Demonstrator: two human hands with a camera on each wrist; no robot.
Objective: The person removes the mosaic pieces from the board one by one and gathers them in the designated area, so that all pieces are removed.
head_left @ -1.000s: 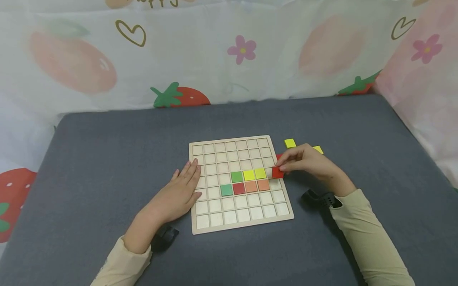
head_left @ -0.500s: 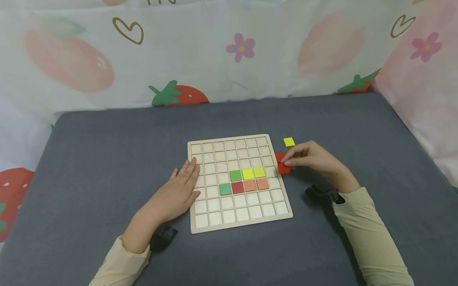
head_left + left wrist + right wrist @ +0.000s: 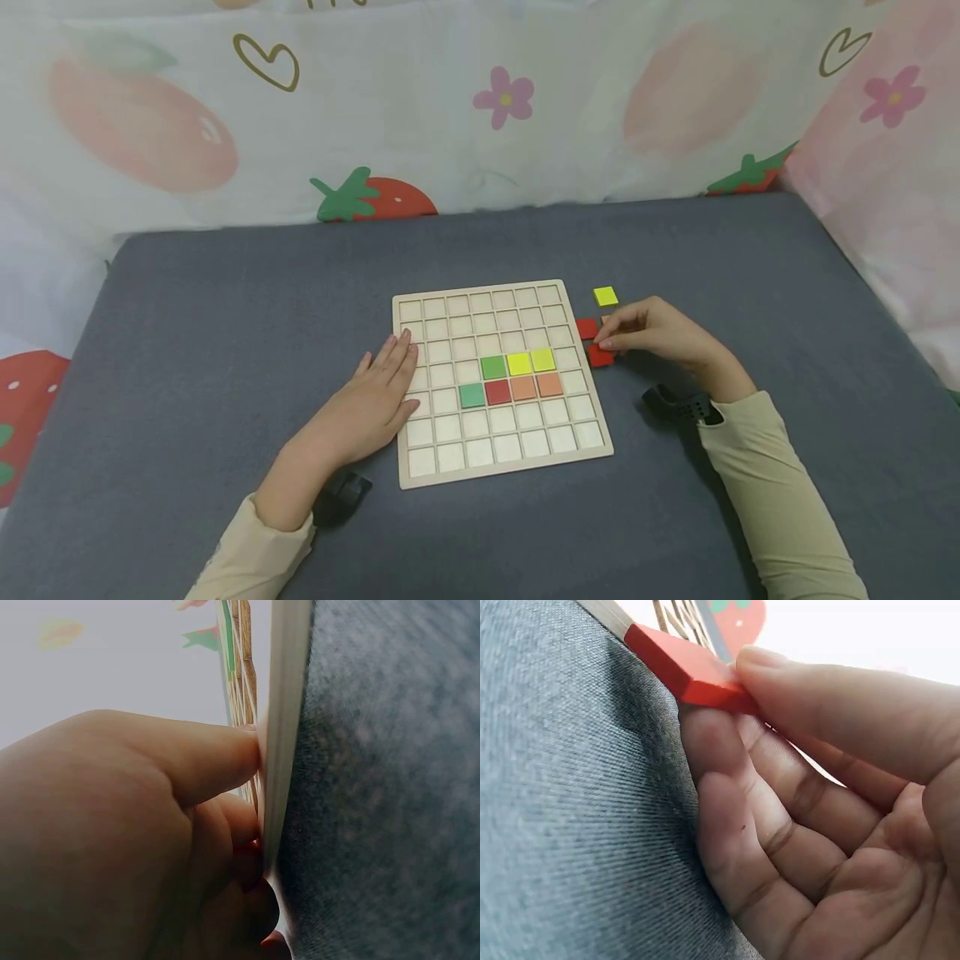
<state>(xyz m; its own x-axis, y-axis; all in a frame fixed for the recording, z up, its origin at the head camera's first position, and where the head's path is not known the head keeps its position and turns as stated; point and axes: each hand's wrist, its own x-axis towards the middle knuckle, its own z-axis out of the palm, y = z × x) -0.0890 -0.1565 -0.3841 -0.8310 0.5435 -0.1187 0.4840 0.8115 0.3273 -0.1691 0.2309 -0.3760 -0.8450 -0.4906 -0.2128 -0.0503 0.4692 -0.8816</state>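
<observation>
In the head view my left hand rests on the left edge of a wooden grid board, fingers extended. The left wrist view shows its thumb touching the board's rim. My right hand pinches a red square tile just off the board's right edge. Seen from the right wrist, that red tile is tilted between thumb and fingers, close to the cloth. On the grid lie a green tile, a teal tile, another red tile, two yellow tiles and two orange tiles.
Right of the board lie a second loose red tile and a yellow tile. Something orange partly shows behind the right fingers. Grey cloth covers the table, and a printed curtain hangs behind it.
My right hand has drawn the pinched red tile rightward, from over the board's right column to beyond its edge. The left hand stays on the board.
</observation>
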